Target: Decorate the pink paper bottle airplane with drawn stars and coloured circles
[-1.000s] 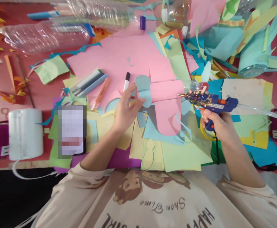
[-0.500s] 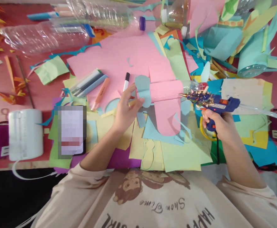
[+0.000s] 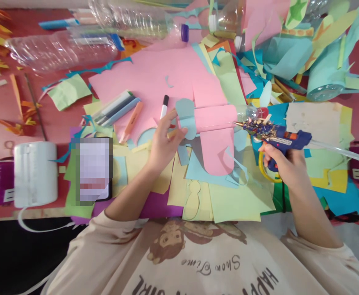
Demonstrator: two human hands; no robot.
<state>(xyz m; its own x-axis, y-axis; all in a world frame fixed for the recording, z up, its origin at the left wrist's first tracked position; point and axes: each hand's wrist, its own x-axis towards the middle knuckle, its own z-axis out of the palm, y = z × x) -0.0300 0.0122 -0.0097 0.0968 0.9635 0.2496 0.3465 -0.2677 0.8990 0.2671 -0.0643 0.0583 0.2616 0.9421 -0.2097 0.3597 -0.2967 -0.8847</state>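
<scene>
Fingers (image 3: pixel 168 117) grasping, left hand (image 3: pixel 163 145) one wrapped bottle (image 3: pixel 214 116), right hand (image 3: pixel 285 164) one glue gun (image 3: pixel 290 138)

Matt paper and glossy plastic around the glue gun (image 3: pixel 285 137).
From my remote view, its body is smooth plastic, its nozzle (image 3: pixel 239 123) shiny metal; the pink wrap (image 3: pixel 214 116) beside it is matt paper, the blue-capped bottle (image 3: pixel 62 49) farther left glossy, ridged plastic.

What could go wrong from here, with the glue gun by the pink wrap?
The nozzle of the glue gun is at the edge of the pink wrap, so it might smear glue there. Debris stuck behind the nozzle could drop off. The left hand holds only the blue end, so the wrap may shift.
</scene>
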